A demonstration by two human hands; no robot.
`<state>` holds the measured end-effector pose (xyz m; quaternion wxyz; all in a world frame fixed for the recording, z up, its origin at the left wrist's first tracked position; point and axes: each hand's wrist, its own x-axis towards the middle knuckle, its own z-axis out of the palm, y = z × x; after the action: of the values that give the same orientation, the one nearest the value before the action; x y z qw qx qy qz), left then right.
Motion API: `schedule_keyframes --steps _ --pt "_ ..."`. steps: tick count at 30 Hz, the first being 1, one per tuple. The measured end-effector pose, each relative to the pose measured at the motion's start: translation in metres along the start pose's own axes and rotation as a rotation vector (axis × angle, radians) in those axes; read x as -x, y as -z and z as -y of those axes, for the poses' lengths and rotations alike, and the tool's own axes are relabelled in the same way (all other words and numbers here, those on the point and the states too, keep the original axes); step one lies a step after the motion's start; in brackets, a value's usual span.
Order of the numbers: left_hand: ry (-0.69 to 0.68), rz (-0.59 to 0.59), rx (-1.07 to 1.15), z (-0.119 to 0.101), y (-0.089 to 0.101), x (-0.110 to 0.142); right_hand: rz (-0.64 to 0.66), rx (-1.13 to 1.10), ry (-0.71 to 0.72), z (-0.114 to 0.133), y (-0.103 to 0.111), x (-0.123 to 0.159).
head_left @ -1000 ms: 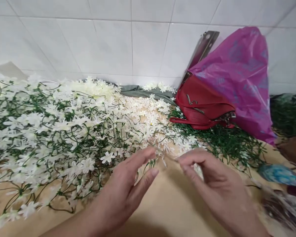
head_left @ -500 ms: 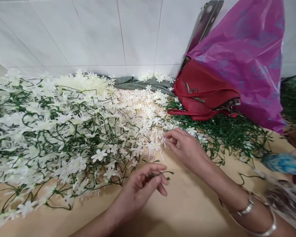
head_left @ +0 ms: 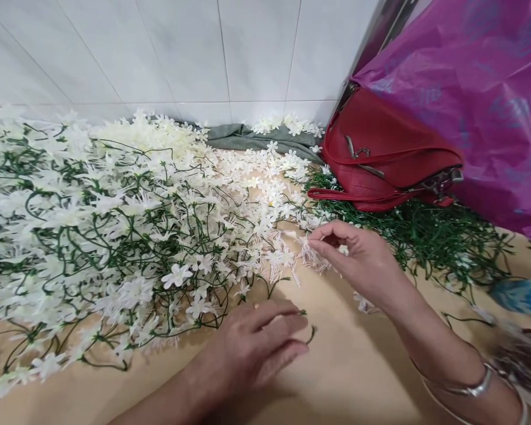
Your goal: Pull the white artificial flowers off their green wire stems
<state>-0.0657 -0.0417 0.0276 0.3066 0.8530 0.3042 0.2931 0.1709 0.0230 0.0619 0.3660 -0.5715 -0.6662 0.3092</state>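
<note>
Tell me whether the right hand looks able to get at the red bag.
Probably yes: the red bag lies just beyond the right hand, with mostly low green stems between them and nothing tall seen in the way.

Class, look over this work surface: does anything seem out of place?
The red handbag looks odd: it covers part of the green stems, beside a purple plastic bag. Such belongings seem out of place among white flowers.

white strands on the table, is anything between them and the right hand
Nothing visible: the right hand has its fingertips right at the white strands. The left hand is lower in the picture, off that line, and the red bag lies farther back.
</note>
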Motion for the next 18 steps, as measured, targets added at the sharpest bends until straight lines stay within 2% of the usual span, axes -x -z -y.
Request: schedule_keyframes --steps 2,4,6,10,12,15,18 --pt "0.111 -0.175 0.13 0.004 -0.004 0.0 0.113 -0.186 -0.086 0.007 -0.003 0.01" --pt "0.232 -0.287 0.252 0.007 -0.009 -0.001 0.249 -0.322 -0.147 0.014 -0.011 0.019" --pt "0.301 -0.316 0.308 0.01 -0.012 -0.002 0.331 -0.399 -0.18 0.021 -0.021 0.027" --pt "0.362 -0.355 0.363 0.013 -0.012 -0.001 0.385 -0.478 -0.188 0.023 -0.033 0.033" --pt "0.414 -0.384 0.403 0.014 -0.011 0.0 0.311 -0.431 -0.16 0.019 -0.031 0.032" --pt "0.478 -0.423 0.489 0.013 -0.01 0.0 0.118 -0.184 -0.09 0.01 -0.023 0.029" --pt "0.505 -0.466 0.597 0.011 -0.008 -0.004 0.117 0.16 -0.042 0.003 -0.021 0.028"
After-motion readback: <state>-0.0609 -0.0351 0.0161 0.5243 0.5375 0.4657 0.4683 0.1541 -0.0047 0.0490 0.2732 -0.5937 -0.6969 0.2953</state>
